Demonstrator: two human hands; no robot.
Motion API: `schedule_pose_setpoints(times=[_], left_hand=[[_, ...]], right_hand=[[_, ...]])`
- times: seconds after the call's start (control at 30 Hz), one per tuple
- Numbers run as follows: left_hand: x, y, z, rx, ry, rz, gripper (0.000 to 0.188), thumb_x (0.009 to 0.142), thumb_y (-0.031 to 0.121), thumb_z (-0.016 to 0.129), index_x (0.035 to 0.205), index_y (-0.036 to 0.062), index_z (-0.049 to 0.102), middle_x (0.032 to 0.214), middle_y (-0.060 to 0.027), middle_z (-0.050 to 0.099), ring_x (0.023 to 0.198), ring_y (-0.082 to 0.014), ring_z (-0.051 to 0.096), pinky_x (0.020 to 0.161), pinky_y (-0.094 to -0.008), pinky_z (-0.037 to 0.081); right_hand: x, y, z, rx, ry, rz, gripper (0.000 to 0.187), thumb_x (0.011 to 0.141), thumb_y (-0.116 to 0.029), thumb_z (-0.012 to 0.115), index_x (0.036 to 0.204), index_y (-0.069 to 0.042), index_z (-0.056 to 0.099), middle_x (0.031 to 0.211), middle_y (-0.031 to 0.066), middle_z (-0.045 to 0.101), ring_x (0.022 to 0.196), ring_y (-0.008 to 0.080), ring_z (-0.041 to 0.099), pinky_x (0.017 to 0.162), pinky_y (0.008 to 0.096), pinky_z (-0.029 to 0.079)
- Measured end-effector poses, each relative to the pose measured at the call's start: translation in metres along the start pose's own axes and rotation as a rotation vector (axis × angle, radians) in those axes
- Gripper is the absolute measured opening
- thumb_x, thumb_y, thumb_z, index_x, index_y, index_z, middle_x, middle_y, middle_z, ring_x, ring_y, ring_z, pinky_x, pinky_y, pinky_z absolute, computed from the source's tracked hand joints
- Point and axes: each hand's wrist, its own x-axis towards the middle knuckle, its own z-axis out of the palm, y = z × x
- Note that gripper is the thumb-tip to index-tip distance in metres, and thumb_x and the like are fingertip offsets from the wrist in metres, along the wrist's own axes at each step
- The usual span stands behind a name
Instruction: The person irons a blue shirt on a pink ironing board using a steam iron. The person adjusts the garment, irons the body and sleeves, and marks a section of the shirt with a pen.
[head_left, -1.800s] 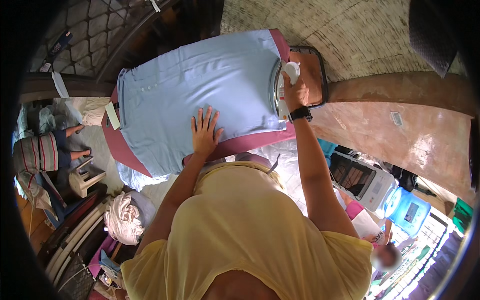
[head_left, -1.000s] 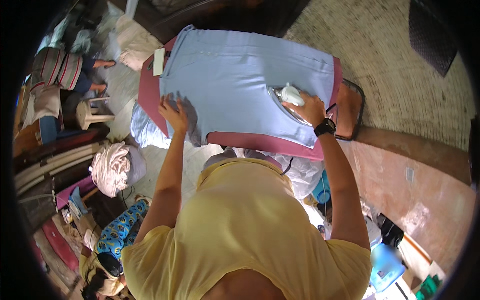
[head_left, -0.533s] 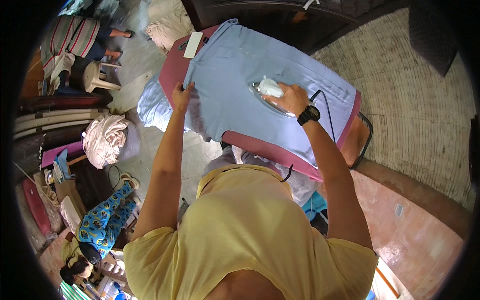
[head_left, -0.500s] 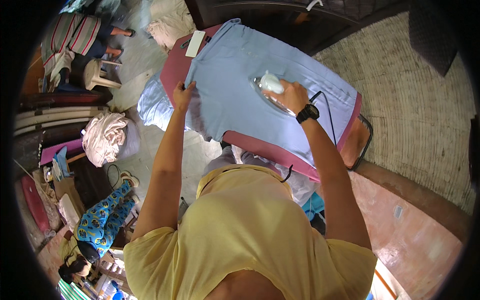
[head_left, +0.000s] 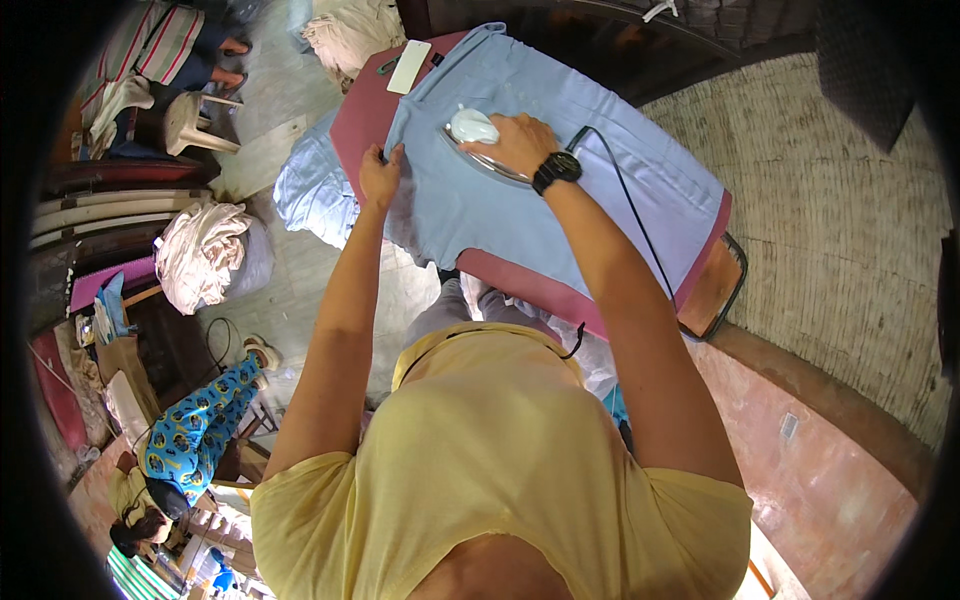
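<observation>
A light-blue garment (head_left: 560,120) lies spread over a maroon-covered ironing board (head_left: 362,120). My right hand (head_left: 520,145) is closed on the handle of a clothes iron (head_left: 473,127) with a whitish top, its soleplate resting on the cloth. From the iron a black cord (head_left: 632,205) runs back across the garment to the board's right end. At the garment's left edge, my left hand (head_left: 381,178) grips the fabric, thumb on top; some of its fingers are hidden.
A white flat rectangular object (head_left: 409,67) lies on the board's far left end. Bundled blue cloth (head_left: 315,190) hangs beside the board. Farther left are a pile of pale cloth (head_left: 200,255), a plastic stool (head_left: 190,125) and a person in patterned blue trousers (head_left: 205,425). Another person stands far left.
My right hand has slid the iron leftward and away from me over the garment, drawing the cord along. My left hand stays at the garment's left edge, slightly shifted.
</observation>
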Motion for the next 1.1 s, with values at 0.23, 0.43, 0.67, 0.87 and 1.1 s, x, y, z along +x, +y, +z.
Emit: schedule_pose_setpoints(times=[0.23, 0.43, 0.67, 0.87, 1.1], left_hand=[[-0.008, -0.003, -0.009, 0.031, 0.067, 0.151, 0.033, 0.084, 0.028, 0.071, 0.090, -0.0019, 0.058, 0.087, -0.0184, 0.059, 0.077, -0.0330, 0.058, 0.071, -0.0408, 0.046], [-0.036, 0.044, -0.006, 0.439, 0.361, 0.432, 0.035, 0.084, 0.015, 0.065, 0.115, 0.0029, 0.054, 0.116, -0.0183, 0.055, 0.108, -0.0340, 0.052, 0.093, -0.0490, 0.038], [-0.107, 0.080, 0.043, 0.398, -0.317, 0.794, 0.064, 0.094, 0.044, 0.051, 0.147, 0.0104, 0.035, 0.155, -0.0084, 0.030, 0.144, -0.0352, 0.022, 0.114, -0.0575, 0.016], [-0.109, 0.079, 0.050, 0.440, -0.335, 0.780, 0.066, 0.096, 0.047, 0.045, 0.148, 0.0084, 0.031, 0.157, -0.0091, 0.025, 0.145, -0.0358, 0.019, 0.116, -0.0560, 0.013], [-0.108, 0.068, 0.059, 0.292, -0.269, 0.725, 0.062, 0.099, 0.040, 0.041, 0.149, 0.0058, 0.027, 0.156, -0.0176, 0.024, 0.145, -0.0381, 0.017, 0.117, -0.0532, 0.013]], right_hand=[[-0.074, -0.021, 0.021, 0.075, -0.218, -0.052, 0.061, 0.073, -0.065, 0.067, 0.105, -0.013, 0.069, 0.098, 0.0223, 0.067, 0.096, 0.0399, 0.064, 0.084, 0.0502, 0.050], [-0.203, 0.041, 0.002, -0.050, 0.015, 0.021, 0.060, 0.072, -0.061, 0.070, 0.106, -0.012, 0.070, 0.079, 0.0164, 0.069, 0.073, 0.0340, 0.067, 0.069, 0.0451, 0.054], [-0.238, 0.143, -0.034, -0.173, 0.243, 0.395, 0.061, 0.071, -0.066, 0.071, 0.083, -0.006, 0.067, 0.067, 0.0158, 0.068, 0.062, 0.0352, 0.068, 0.055, 0.0432, 0.056], [-0.164, 0.128, -0.049, 0.022, 0.191, 0.356, 0.064, 0.073, -0.068, 0.068, 0.097, -0.008, 0.070, 0.083, 0.0195, 0.070, 0.081, 0.0371, 0.068, 0.071, 0.0454, 0.054], [-0.040, 0.057, -0.028, -0.010, 0.162, 0.175, 0.066, 0.085, -0.071, 0.048, 0.103, -0.012, 0.070, 0.086, 0.0193, 0.070, 0.086, 0.0382, 0.067, 0.077, 0.0512, 0.051]])
